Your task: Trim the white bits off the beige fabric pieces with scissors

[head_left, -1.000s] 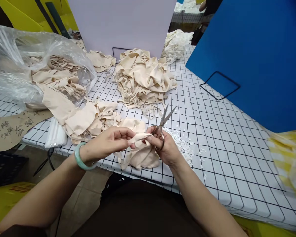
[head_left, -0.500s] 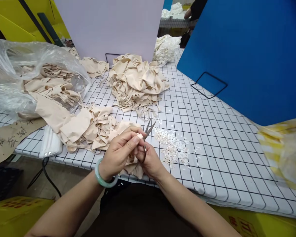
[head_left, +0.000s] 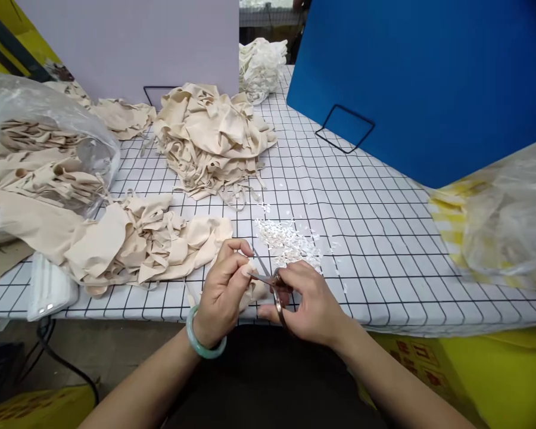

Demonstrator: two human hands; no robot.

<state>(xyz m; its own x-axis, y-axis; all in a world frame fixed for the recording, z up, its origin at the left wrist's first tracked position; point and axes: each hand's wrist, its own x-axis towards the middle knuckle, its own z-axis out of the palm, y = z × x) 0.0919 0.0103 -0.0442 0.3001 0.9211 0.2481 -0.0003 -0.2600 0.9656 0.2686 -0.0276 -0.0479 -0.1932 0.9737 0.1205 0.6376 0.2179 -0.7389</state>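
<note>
My right hand (head_left: pixel 310 301) grips a pair of scissors (head_left: pixel 277 285) by the handles, with the blades apart and pointing left. Between the thumb and fingers of my left hand (head_left: pixel 227 286) is pinched the edge of a beige fabric piece (head_left: pixel 253 293), most of it hidden behind the hands. One blade lies close by my left fingertips. Just beyond the hands is a scatter of small white and beige snippets (head_left: pixel 290 243). A heap of beige fabric pieces (head_left: pixel 161 241) lies to the left, and a taller pile of beige fabric (head_left: pixel 209 134) rises behind it.
A clear plastic bag (head_left: pixel 102 131) of beige pieces stands at left, near a white device (head_left: pixel 53 286) with a cable. Behind are a pale lilac panel (head_left: pixel 138 42), a blue panel (head_left: pixel 420 83) and a white bundle (head_left: pixel 261 68). Yellow-and-white plastic (head_left: pixel 455 226) lies right.
My hands have moved apart, and the scissors have swung from pointing away to pointing left with open blades at the left fingertips. The view has shifted to the right.
</note>
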